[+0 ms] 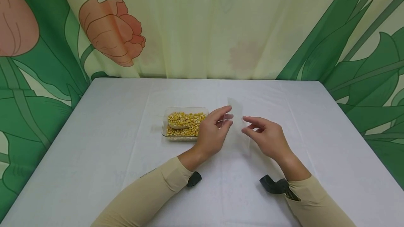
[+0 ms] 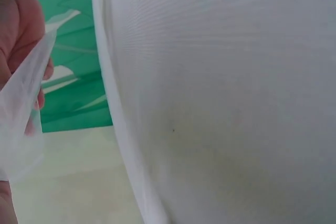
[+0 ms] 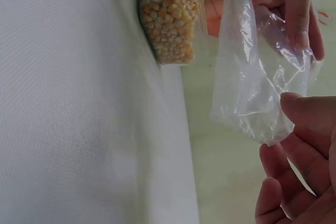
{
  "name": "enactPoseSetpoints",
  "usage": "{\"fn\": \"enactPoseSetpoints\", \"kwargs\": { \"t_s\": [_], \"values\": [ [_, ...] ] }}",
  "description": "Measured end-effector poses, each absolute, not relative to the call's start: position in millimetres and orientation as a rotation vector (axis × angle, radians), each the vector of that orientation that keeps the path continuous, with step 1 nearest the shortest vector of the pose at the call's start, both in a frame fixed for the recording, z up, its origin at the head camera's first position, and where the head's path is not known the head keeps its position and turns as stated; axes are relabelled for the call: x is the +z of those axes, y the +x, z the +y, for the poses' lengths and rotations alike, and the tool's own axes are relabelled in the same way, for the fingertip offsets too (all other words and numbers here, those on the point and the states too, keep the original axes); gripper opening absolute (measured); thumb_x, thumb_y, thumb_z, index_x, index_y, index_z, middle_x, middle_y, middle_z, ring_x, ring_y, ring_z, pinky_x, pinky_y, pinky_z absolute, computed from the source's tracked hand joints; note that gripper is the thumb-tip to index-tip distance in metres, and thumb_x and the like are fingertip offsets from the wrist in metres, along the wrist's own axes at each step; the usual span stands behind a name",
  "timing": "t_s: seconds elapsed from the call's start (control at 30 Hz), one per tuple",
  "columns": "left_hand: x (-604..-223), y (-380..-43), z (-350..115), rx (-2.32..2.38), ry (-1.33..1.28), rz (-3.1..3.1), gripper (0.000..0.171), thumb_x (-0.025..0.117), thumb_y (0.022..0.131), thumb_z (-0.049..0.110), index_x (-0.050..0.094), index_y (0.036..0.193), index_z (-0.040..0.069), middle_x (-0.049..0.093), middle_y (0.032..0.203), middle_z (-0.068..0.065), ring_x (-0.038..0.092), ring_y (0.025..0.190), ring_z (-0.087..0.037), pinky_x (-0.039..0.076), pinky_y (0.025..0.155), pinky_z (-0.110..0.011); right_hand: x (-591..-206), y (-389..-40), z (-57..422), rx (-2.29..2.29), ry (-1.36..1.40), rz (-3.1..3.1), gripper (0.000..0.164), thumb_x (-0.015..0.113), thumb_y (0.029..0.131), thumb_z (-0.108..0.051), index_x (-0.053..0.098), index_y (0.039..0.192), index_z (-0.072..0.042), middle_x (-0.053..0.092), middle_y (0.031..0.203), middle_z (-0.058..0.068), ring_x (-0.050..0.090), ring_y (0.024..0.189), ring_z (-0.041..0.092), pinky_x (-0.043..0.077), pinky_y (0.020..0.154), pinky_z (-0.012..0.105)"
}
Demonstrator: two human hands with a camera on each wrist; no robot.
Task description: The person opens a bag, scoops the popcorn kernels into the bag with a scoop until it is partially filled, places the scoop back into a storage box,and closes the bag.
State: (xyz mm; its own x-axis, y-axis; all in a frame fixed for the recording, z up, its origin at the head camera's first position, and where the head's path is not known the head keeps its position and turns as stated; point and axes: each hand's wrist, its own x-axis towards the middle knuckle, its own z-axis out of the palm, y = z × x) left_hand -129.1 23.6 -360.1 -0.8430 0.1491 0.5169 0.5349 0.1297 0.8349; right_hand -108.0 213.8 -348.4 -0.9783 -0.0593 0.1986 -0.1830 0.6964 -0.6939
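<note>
A thin clear plastic bag (image 3: 239,93) hangs above the table between the two hands. Its edge is pinched by the thumb and fingers of my right hand (image 1: 268,136). On the other side my left hand (image 1: 213,132) holds the bag, with its fingers partly seen through the film in the right wrist view. Just left of the left hand stands a clear rectangular container (image 1: 184,136) filled with yellow corn kernels (image 1: 195,117). A clear scoop (image 1: 178,126) heaped with kernels seems to lie on top. The left hand hides the container's right side.
A white cloth covers the table (image 1: 94,157). Behind it hangs a curtain (image 1: 195,27) printed with leaves and a carrot-like shape. Black wrist mounts (image 1: 273,185) stick out from both sleeves.
</note>
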Motion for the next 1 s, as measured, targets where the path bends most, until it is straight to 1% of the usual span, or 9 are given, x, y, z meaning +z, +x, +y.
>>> {"fn": "enactPoseSetpoints", "kwargs": {
  "t_s": [0.13,0.27,0.37,0.47,0.57,0.67,0.8,0.87,1.0],
  "values": [
    [-357,-129,21,-1.788,-0.677,-2.017,0.036,0.067,0.090,-0.012,0.064,0.125,-0.008,0.067,0.119,-0.020,0.070,0.101,-0.026,0.055,0.088,-0.024,-346,-108,213,1.216,0.182,-2.665,0.037,0.077,0.090,-0.015,0.071,0.126,-0.009,0.073,0.099,0.008,0.064,0.081,0.019,0.052,0.067,0.020],
    [-349,-126,17,-1.827,-0.692,-1.939,0.034,0.066,0.090,-0.014,0.065,0.124,-0.007,0.068,0.116,-0.019,0.070,0.099,-0.026,0.056,0.088,-0.027,-342,-109,214,1.418,0.198,-2.566,0.039,0.075,0.092,-0.015,0.068,0.129,-0.006,0.071,0.114,0.013,0.066,0.091,0.008,0.053,0.077,0.015],
    [-342,-124,15,-1.889,-0.711,-1.879,0.035,0.064,0.090,-0.015,0.064,0.124,-0.007,0.067,0.116,-0.019,0.070,0.101,-0.028,0.056,0.088,-0.029,-338,-110,216,1.668,0.222,-2.470,0.040,0.071,0.095,-0.014,0.063,0.132,0.000,0.066,0.127,0.016,0.065,0.100,0.003,0.054,0.082,0.018],
    [-337,-121,14,-1.950,-0.724,-1.834,0.034,0.063,0.090,-0.015,0.063,0.124,-0.008,0.067,0.116,-0.020,0.069,0.101,-0.029,0.056,0.089,-0.031,-334,-109,217,1.913,0.247,-2.347,0.042,0.067,0.098,-0.009,0.057,0.135,0.007,0.064,0.131,0.011,0.066,0.105,0.006,0.057,0.083,0.024],
    [-333,-119,13,-1.989,-0.746,-1.791,0.033,0.062,0.091,-0.016,0.063,0.123,-0.009,0.067,0.114,-0.021,0.069,0.101,-0.032,0.056,0.090,-0.033,-331,-109,217,2.131,0.269,-2.190,0.038,0.062,0.099,-0.005,0.056,0.135,0.008,0.065,0.129,0.005,0.066,0.107,0.010,0.057,0.083,0.027],
    [-330,-117,13,-2.019,-0.786,-1.732,0.031,0.061,0.090,-0.017,0.062,0.121,-0.012,0.066,0.114,-0.024,0.068,0.100,-0.036,0.057,0.089,-0.035,-329,-109,216,2.325,0.303,-1.999,0.030,0.058,0.100,0.000,0.062,0.130,0.000,0.067,0.124,0.002,0.068,0.104,0.014,0.058,0.083,0.028],
    [-328,-114,13,-2.060,-0.831,-1.691,0.030,0.061,0.089,-0.019,0.062,0.119,-0.015,0.064,0.120,-0.026,0.067,0.099,-0.040,0.057,0.088,-0.038,-326,-109,212,2.465,0.367,-1.783,0.028,0.058,0.099,0.005,0.070,0.120,-0.010,0.069,0.119,0.003,0.070,0.100,0.017,0.058,0.084,0.028],
    [-328,-113,12,-2.076,-0.841,-1.703,0.030,0.061,0.089,-0.019,0.062,0.118,-0.015,0.063,0.121,-0.026,0.067,0.099,-0.041,0.057,0.088,-0.038,-324,-110,211,2.497,0.378,-1.713,0.027,0.057,0.099,0.005,0.071,0.117,-0.009,0.069,0.117,0.004,0.070,0.098,0.017,0.057,0.085,0.028],
    [-330,-113,11,-2.082,-0.843,-1.775,0.029,0.061,0.089,-0.018,0.063,0.118,-0.014,0.065,0.116,-0.026,0.067,0.101,-0.039,0.057,0.088,-0.036,-320,-111,212,2.540,0.374,-1.641,0.022,0.054,0.101,0.003,0.070,0.110,-0.009,0.068,0.110,0.004,0.068,0.095,0.015,0.056,0.085,0.025]
  ]
}}
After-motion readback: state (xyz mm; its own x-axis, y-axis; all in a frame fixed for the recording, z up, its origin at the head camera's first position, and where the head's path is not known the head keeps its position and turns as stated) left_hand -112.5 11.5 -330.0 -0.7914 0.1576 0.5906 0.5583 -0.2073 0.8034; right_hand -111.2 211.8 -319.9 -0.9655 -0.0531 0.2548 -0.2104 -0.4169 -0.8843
